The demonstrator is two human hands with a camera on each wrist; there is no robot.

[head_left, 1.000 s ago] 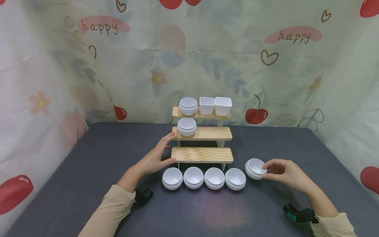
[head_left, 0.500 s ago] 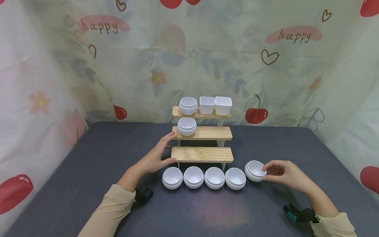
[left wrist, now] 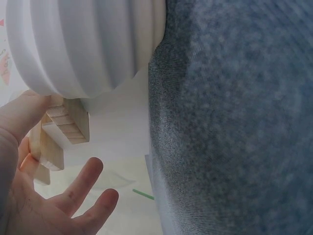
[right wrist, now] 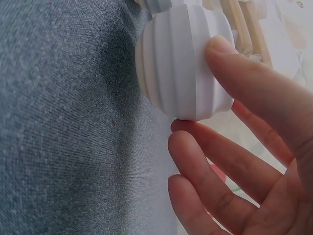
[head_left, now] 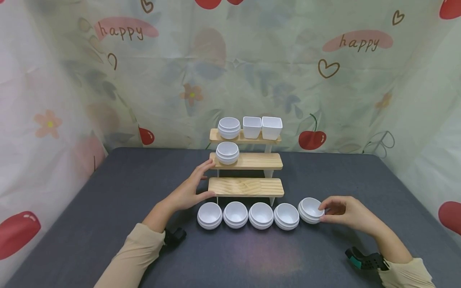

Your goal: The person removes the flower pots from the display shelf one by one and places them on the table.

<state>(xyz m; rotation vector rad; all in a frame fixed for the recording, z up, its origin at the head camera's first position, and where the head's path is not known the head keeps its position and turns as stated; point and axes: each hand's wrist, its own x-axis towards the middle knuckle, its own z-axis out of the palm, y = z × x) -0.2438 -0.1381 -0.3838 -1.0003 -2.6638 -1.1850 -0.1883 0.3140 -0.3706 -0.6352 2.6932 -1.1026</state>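
My right hand [head_left: 347, 212] pinches a white round bowl [head_left: 311, 209] between thumb and fingers at the right end of a row. In the right wrist view this bowl [right wrist: 181, 63] shows ridged sides and stands close to the dark cloth. Several similar bowls [head_left: 261, 216] line up to its left, in front of a three-tier wooden stand [head_left: 246, 187]. My left hand [head_left: 189, 192] rests against the stand's left side, thumb at the lowest shelf and fingers at the middle one. In the left wrist view, its fingers [left wrist: 85, 181] are extended beside the shelf ends.
A round bowl [head_left: 227, 153] stands on the middle shelf's left end. The top shelf carries another round bowl [head_left: 229, 128] and two square white cups [head_left: 252, 128]. Behind the dark table [head_left: 144, 176] hangs a printed curtain [head_left: 237, 88].
My right hand has brought the pinched bowl slightly nearer the front, level with the row's right end. The left hand stays against the stand.
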